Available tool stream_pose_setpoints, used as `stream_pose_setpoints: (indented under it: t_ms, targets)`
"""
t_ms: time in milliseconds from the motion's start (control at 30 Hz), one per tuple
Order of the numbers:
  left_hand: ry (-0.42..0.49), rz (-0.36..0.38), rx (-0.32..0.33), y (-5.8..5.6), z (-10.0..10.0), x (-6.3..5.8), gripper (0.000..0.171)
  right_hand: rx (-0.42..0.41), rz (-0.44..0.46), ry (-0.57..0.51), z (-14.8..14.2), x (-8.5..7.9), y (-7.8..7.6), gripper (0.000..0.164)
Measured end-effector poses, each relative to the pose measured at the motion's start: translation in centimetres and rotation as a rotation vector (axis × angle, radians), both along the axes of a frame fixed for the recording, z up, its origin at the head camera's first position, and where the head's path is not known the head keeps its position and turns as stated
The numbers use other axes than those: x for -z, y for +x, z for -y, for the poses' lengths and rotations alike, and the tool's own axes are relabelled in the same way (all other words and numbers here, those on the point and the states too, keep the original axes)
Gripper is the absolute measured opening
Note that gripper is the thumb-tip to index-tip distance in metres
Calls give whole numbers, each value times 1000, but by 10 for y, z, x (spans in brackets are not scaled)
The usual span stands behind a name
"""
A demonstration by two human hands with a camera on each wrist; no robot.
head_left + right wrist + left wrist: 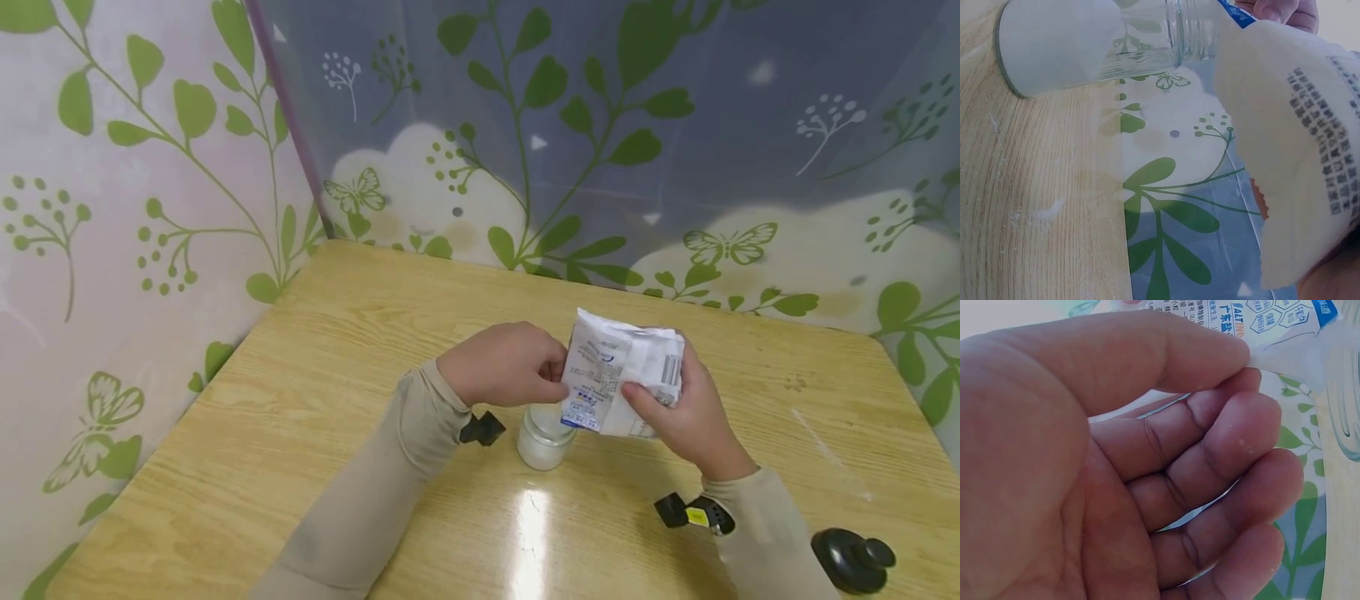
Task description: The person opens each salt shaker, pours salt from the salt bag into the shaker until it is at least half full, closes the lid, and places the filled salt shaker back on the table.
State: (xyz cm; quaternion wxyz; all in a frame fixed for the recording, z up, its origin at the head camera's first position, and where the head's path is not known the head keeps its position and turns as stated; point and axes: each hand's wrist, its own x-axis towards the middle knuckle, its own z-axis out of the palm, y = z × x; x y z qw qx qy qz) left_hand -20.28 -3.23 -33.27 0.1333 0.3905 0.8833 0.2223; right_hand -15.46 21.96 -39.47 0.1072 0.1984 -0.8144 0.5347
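A white printed salt packet [633, 375] hangs tilted over a glass jar [543, 450] on the table. My right hand [697, 417] grips the packet from its right side, thumb across the front. With thumb and index finger, my left hand [506, 364] pinches the packet's lower left edge; the left wrist view shows the other fingers [1241, 431] loosely curled. White contents [1060, 44] fill much of the jar in the right wrist view, below clear glass at its neck. The packet [1297, 150] partly hides the jar's mouth, so I cannot tell whether anything is pouring.
A black round lid-like object with a knob [853, 560] sits by my right forearm. White specks [1050, 210] lie on the wooden table [360, 292]. Leaf-patterned walls [480, 125] border the table's back and left side.
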Motion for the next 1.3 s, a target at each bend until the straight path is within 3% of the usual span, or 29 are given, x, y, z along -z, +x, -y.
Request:
stream_pose_setpoints:
  t_ms: [1300]
  targets:
    - [-14,-10,8,-2,0,1,16,18,22,-10,0,0,-1,56]
